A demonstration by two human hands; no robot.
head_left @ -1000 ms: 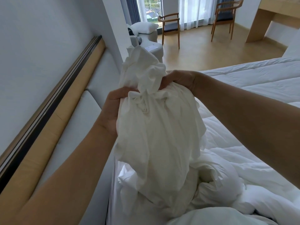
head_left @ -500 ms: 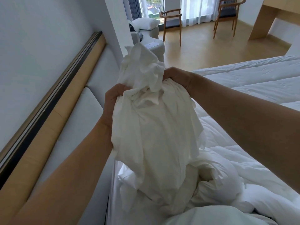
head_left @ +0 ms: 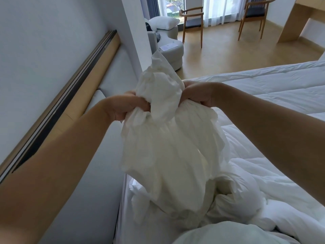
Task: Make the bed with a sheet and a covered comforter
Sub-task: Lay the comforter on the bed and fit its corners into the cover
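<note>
A bunched white duvet cover point(head_left: 168, 148) hangs in front of me over the bed point(head_left: 274, 88). My left hand point(head_left: 128, 107) grips its gathered top on the left, fingers curled into the cloth. My right hand point(head_left: 198, 95) grips the same gathered top on the right. A tuft of the cloth sticks up between the two hands. Below it a white comforter point(head_left: 246, 196) lies crumpled on the mattress, and the cover's lower end reaches down into that heap.
A padded white headboard point(head_left: 98, 155) with a wooden ledge point(head_left: 82, 95) runs along the wall on my left. Beyond the bed stand a grey armchair point(head_left: 168, 46) with a pillow point(head_left: 163, 23), two wooden chairs point(head_left: 192, 20) and a wooden desk point(head_left: 297, 16) on the wood floor.
Both hands have dropped lower in the view and turned knuckles up, with the gathered cloth pulled wider between them. The cover's hanging part has spread out more.
</note>
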